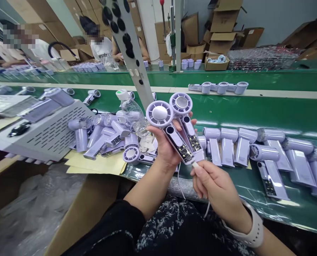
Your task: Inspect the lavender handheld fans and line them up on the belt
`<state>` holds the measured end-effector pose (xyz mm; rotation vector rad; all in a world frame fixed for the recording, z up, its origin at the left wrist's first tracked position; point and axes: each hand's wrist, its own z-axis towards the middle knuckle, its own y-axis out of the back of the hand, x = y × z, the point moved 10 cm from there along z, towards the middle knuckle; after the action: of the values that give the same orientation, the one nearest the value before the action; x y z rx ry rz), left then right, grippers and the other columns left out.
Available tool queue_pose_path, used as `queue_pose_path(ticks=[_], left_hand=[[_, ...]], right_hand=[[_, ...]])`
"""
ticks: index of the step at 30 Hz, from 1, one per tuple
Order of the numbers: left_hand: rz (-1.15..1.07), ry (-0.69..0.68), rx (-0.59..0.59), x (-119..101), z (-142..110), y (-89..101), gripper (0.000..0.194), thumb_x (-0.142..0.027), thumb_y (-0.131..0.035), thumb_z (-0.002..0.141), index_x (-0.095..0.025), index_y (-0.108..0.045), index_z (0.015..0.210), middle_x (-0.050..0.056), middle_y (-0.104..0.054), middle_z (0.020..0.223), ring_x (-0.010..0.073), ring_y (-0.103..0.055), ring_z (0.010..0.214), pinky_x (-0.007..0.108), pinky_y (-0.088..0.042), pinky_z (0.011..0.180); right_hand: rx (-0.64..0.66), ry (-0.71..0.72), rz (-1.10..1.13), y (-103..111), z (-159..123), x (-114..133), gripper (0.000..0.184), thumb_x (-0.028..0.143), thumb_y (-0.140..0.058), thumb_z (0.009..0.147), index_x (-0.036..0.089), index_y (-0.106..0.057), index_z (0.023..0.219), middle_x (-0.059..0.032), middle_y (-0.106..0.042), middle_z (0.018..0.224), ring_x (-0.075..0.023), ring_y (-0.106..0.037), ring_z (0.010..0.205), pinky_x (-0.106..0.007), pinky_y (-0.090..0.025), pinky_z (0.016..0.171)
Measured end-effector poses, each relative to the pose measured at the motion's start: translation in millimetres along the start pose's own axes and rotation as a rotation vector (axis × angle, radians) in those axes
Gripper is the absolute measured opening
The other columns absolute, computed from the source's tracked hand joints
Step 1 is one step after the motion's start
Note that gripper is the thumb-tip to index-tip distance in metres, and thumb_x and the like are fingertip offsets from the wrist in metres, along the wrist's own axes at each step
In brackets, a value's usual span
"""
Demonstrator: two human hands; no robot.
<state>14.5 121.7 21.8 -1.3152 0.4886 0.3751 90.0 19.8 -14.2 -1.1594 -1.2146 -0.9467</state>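
My left hand (167,145) is closed around two lilac handheld fans, held side by side with their round heads up. One fan (164,119) is on the left, the other fan (183,110) on the right. Display panels on their handles face me. My right hand (214,185) pinches the plug of a white cable (180,183) at the bottom end of the left fan's handle. The cable hangs down over my lap. A pale wristband sits on my right wrist.
A row of lilac fans (254,149) lies on the green bench (254,113) to the right. A heap of fans (105,137) and a clear water bottle (132,112) lie to the left, beside a grey perforated box (46,131). Other people sit across the conveyor; cardboard boxes behind.
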Motion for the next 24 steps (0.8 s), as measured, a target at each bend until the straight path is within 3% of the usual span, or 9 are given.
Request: queue_pose_path(ticks=[5, 9, 15, 24], left_hand=[[0.038, -0.028, -0.012, -3.7, -12.6, -0.5, 0.069, -0.090, -0.060, 0.070, -0.021, -0.059, 0.067, 0.008, -0.074, 0.110, 0.0356, -0.067, 0.121, 0.047, -0.057, 0.099], [0.111, -0.032, -0.040, -6.4, -16.0, 9.5, 0.070, -0.091, -0.065, 0.065, -0.021, -0.061, 0.066, 0.008, -0.072, 0.110, 0.0347, -0.068, 0.114, 0.046, -0.057, 0.094], [0.122, 0.005, -0.054, -9.3, -17.0, 18.2, 0.074, -0.094, -0.064, 0.062, -0.020, -0.060, 0.064, 0.009, -0.072, 0.111, 0.0348, -0.068, 0.110, 0.046, -0.057, 0.091], [0.017, 0.062, -0.013, -7.0, -20.2, 25.3, 0.073, -0.093, -0.066, 0.061, -0.021, -0.059, 0.065, 0.009, -0.074, 0.110, 0.0338, -0.071, 0.108, 0.045, -0.059, 0.087]], right_hand=[[0.036, -0.028, 0.091, -7.4, -4.4, -1.8, 0.047, 0.060, -0.057, 0.100, 0.018, -0.057, 0.080, 0.0100, -0.037, 0.045, -0.0082, -0.037, 0.039, -0.021, -0.030, 0.042], [0.066, -0.067, 0.078, -12.7, -0.8, -12.0, 0.044, 0.058, -0.054, 0.103, 0.018, -0.057, 0.083, 0.0094, -0.038, 0.048, -0.0100, -0.040, 0.043, -0.023, -0.034, 0.047], [0.026, 0.045, -0.231, -4.7, 6.3, -7.9, 0.038, 0.049, -0.055, 0.103, 0.020, -0.064, 0.081, -0.0025, -0.063, 0.079, -0.0171, -0.056, 0.076, -0.028, -0.043, 0.071], [0.054, 0.039, -0.368, -11.7, 8.2, -7.0, 0.036, 0.047, -0.055, 0.100, 0.021, -0.071, 0.082, -0.0038, -0.069, 0.082, -0.0207, -0.062, 0.079, -0.029, -0.046, 0.073]])
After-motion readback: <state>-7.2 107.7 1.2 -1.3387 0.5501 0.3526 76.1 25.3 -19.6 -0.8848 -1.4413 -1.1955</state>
